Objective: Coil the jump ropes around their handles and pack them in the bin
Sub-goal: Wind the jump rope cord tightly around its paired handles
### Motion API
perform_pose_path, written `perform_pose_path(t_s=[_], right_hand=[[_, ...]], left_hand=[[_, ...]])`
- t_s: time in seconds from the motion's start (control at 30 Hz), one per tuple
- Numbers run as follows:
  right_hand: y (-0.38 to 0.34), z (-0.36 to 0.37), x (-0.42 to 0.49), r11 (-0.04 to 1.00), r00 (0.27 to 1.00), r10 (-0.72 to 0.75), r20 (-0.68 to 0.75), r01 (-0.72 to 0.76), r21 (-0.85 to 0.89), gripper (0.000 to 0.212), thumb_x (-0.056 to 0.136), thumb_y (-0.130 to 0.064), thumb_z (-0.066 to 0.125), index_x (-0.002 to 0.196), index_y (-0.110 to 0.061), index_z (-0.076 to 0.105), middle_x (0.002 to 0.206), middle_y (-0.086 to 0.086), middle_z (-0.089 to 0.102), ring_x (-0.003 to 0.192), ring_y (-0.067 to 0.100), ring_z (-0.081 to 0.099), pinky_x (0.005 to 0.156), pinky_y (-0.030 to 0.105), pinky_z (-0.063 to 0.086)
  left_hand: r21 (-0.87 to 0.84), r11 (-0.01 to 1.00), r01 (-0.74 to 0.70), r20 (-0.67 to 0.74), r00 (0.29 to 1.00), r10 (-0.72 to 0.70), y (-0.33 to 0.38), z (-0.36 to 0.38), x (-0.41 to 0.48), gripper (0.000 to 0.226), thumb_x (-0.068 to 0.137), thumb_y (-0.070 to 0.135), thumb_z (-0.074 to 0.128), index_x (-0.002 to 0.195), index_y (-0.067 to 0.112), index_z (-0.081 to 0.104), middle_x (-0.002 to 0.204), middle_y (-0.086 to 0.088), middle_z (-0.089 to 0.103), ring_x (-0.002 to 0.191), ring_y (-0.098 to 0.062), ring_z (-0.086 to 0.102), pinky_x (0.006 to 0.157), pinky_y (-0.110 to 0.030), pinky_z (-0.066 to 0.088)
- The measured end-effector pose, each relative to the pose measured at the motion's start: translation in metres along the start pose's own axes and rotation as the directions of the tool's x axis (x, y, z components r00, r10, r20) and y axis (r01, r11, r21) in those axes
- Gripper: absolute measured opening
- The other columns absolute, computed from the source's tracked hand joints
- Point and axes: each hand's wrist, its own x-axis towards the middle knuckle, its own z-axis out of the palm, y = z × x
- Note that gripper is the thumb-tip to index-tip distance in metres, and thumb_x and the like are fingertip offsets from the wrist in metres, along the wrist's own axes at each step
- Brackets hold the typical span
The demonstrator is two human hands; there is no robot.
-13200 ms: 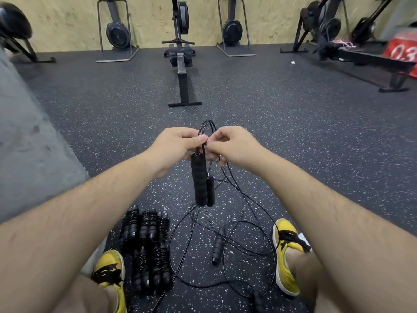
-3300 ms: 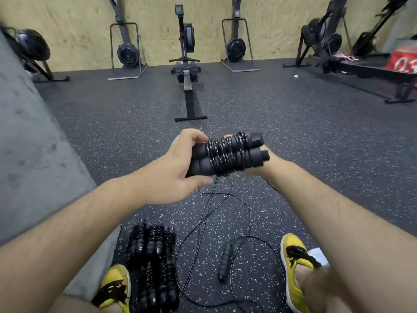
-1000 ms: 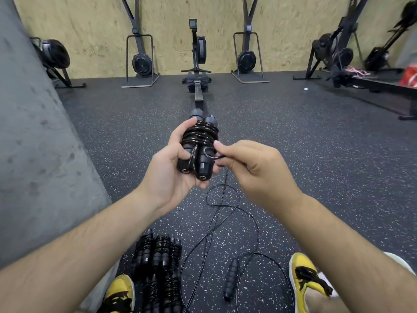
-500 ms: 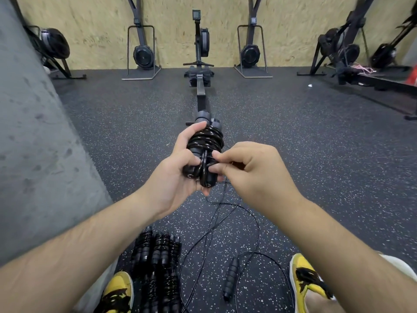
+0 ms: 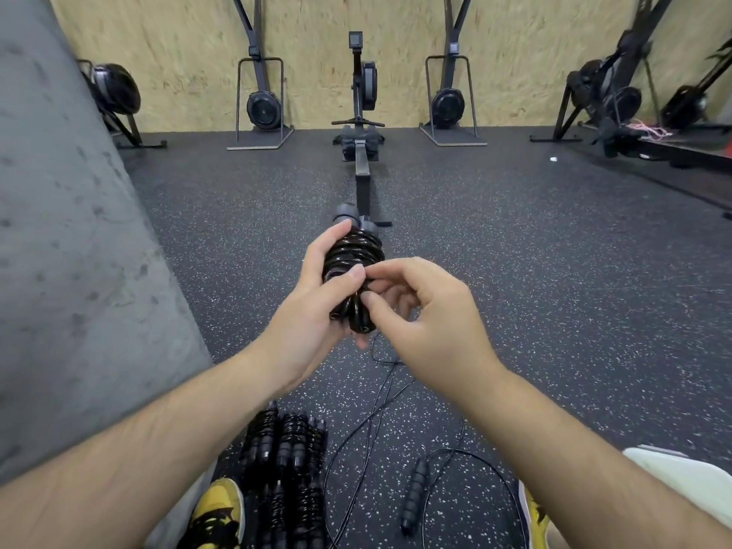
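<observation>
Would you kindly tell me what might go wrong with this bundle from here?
1. The right hand pinches a turn of rope at the near end of the bundle, which the left hand grips; if that tuck slips, the coils may spring loose.
2. The loose rope on the floor loops close to the right shoe; it may snag a foot or tangle when lifted.

Speckled black rubber floor [image 5: 515, 271] runs to a chipboard wall [image 5: 317, 53]. A rowing machine [image 5: 362, 144] stands at its far edge between two upright trainers [image 5: 263, 109]; a grey concrete wall [image 5: 59, 231] rises at left.
</observation>
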Motion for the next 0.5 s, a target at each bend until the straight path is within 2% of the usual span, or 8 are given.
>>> perform_pose_path(t_s=[0.1, 0.23, 0.3, 0.4, 0.43, 0.5], right_hand=[[0.004, 0.0, -0.001, 0.996, 0.998, -0.065, 0.003, 0.065, -0.06, 0.018, 0.085, -0.01, 0.074, 0.101, -0.018, 0.072, 0.087, -0.011, 0.064, 0.08, 0.004, 0.056, 0.077, 0.018, 0.043], [0.002, 0.014, -0.004, 0.991, 0.992, -0.1, -0.076, 0.093, -0.092, 0.008, 0.087, -0.01, 0.07, 0.093, -0.015, 0.068, 0.082, -0.008, 0.062, 0.077, 0.006, 0.054, 0.075, 0.028, 0.048], [-0.003, 0.02, -0.004, 0.997, 0.989, -0.04, -0.14, 0.03, -0.069, 0.008, 0.087, -0.012, 0.07, 0.088, -0.015, 0.063, 0.08, -0.006, 0.063, 0.072, 0.009, 0.057, 0.07, 0.03, 0.05], [-0.009, 0.027, -0.002, 0.979, 0.973, 0.155, -0.17, -0.127, 0.162, 0.022, 0.088, -0.006, 0.071, 0.078, -0.011, 0.052, 0.078, -0.005, 0.069, 0.056, 0.006, 0.062, 0.051, 0.018, 0.048], [-0.009, 0.03, -0.002, 0.969, 0.97, 0.175, -0.167, -0.139, 0.205, 0.024, 0.087, -0.004, 0.071, 0.075, -0.01, 0.051, 0.078, -0.005, 0.07, 0.056, 0.007, 0.063, 0.048, 0.016, 0.047], [-0.007, 0.041, 0.0, 0.976, 0.975, 0.157, -0.156, -0.129, 0.174, 0.025, 0.086, -0.006, 0.073, 0.073, -0.015, 0.054, 0.076, -0.004, 0.07, 0.06, 0.01, 0.065, 0.049, 0.018, 0.05]], left_hand=[[0.007, 1.0, -0.012, -0.021, 1.0, 0.013, 0.0, -0.002, -0.002, 0.059, 0.093, 0.019, 0.058, 0.146, 0.041, 0.041, 0.122, -0.017, 0.063, 0.088, -0.031, 0.06, 0.051, -0.034, 0.045], [0.025, 0.999, -0.027, -0.01, 1.0, 0.027, -0.002, -0.002, -0.005, 0.063, 0.091, 0.023, 0.058, 0.147, 0.042, 0.036, 0.117, -0.015, 0.065, 0.09, -0.032, 0.058, 0.06, -0.037, 0.045], [0.028, 0.999, -0.02, -0.004, 1.0, 0.02, -0.003, -0.003, -0.007, 0.066, 0.091, 0.024, 0.059, 0.148, 0.044, 0.033, 0.116, -0.012, 0.066, 0.091, -0.033, 0.058, 0.059, -0.036, 0.045], [0.056, 0.998, -0.008, 0.002, 1.0, 0.008, -0.004, -0.01, -0.007, 0.066, 0.094, 0.026, 0.062, 0.148, 0.047, 0.031, 0.124, -0.014, 0.064, 0.09, -0.034, 0.06, 0.057, -0.037, 0.048], [0.061, 0.998, -0.003, -0.009, 1.0, 0.003, -0.003, -0.014, -0.008, 0.065, 0.097, 0.027, 0.063, 0.148, 0.047, 0.03, 0.126, -0.015, 0.062, 0.089, -0.034, 0.06, 0.057, -0.037, 0.049], [0.068, 0.998, 0.014, -0.058, 0.998, -0.01, -0.005, -0.022, -0.01, 0.066, 0.093, 0.029, 0.059, 0.149, 0.047, 0.03, 0.127, -0.01, 0.063, 0.09, -0.031, 0.065, 0.058, -0.037, 0.053]])
